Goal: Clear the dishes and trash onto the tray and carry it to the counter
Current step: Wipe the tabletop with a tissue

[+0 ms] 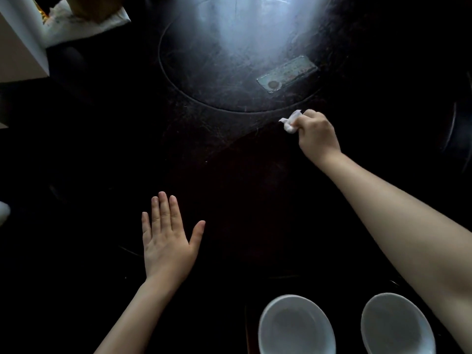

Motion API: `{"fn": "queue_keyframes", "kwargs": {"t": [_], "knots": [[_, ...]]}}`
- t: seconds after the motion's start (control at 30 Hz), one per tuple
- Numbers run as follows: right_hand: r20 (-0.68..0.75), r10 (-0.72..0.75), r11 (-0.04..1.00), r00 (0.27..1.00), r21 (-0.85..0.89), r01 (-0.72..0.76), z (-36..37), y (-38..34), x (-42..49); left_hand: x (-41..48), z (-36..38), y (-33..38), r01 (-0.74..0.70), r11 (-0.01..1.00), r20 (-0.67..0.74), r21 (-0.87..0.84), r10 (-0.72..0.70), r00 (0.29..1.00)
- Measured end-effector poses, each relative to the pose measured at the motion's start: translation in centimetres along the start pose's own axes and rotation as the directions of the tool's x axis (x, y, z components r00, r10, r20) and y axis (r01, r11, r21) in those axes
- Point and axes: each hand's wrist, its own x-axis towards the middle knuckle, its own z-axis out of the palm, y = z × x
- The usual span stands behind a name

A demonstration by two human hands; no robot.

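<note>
From the head camera, my right hand (316, 135) is reached out ahead of me and closed into a fist around a crumpled white napkin (290, 122), which pokes out past my knuckles just above the dark table (229, 175). Beyond that fist lies a round inset plate (229, 60) in the tabletop, catching a pale glare, with a small flat card (287, 74) lying on it.

My left hand (166, 238) is nearer to me, fingers straight and spread, palm down and holding nothing; I cannot tell whether it presses on the table or floats just over it.

Close to my body, below my right forearm, two white bowls (296, 325) sit side by side on what I take to be the tray (249, 328); only a thin edge of it shows in the gloom.

By my reckoning the bowls are already collected and the napkin is in hand but not yet dropped with them. That, any remaining trash, and the carry to the counter remain.
</note>
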Motion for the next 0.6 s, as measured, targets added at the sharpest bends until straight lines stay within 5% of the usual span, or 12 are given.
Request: {"fn": "queue_keyframes", "kwargs": {"t": [0.07, 0.2, 0.33, 0.43, 0.53, 0.6], "knots": [[-0.040, -0.029, 0.999, 0.999, 0.026, 0.030, 0.0, -1.4, -0.5, 0.0, -0.1, 0.1, 0.007, 1.000, 0.000, -0.009, -0.007, 1.000], [0.061, -0.439, 0.892, 0.896, 0.150, 0.426, 0.2, -5.3, -6.9, 0.0, 0.0, 0.1, 0.009, 1.000, -0.011, 0.001, -0.009, 1.000], [0.253, -0.554, 0.828, 0.793, 0.271, 0.491, -0.8, -8.5, -14.6, 0.0, 0.2, 0.0, -0.001, 1.000, -0.024, 0.008, 0.001, 1.000], [0.337, -0.431, 0.876, 0.837, 0.377, 0.300, -2.3, -8.6, -14.7, 0.1, 0.3, 0.0, -0.005, 1.000, -0.024, 0.000, 0.005, 1.000], [0.345, -0.075, 0.883, 0.935, 0.460, -0.098, -3.7, -7.7, -11.5, 0.0, 0.1, 0.0, -0.011, 1.000, -0.033, -0.009, 0.011, 0.999], [0.481, 0.089, 0.817, 0.872, 0.465, -0.340, -4.6, -6.5, -9.1, 0.0, 0.1, 0.0, -0.010, 1.000, -0.036, -0.013, 0.010, 0.999]]}}
